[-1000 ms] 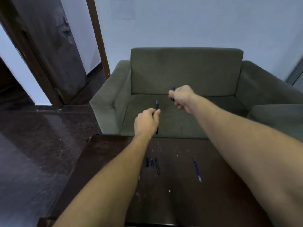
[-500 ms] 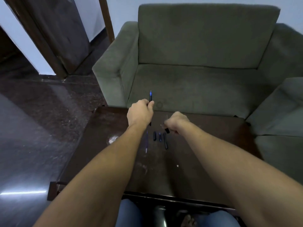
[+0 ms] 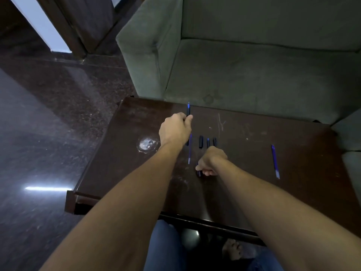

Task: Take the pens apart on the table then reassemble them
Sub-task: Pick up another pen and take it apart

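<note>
Over the dark brown wooden table [image 3: 254, 192], my left hand [image 3: 175, 132] squeezes a thin black pen with a blue tip [image 3: 188, 110], keeping it upright. My right hand [image 3: 212, 161] pinches a small dark pen piece [image 3: 198, 173], low by the short black pen pieces [image 3: 200, 141], to lay it there, I think.

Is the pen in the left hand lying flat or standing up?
Standing up. The left hand grips the pen with its blue tip pointing upward, above the table.

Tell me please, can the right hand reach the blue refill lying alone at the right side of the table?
Probably yes. The blue refill lies alone on bare table, with nothing between it and the right hand. But that hand is closed on a small dark pen piece, so it should put this down first.
</note>
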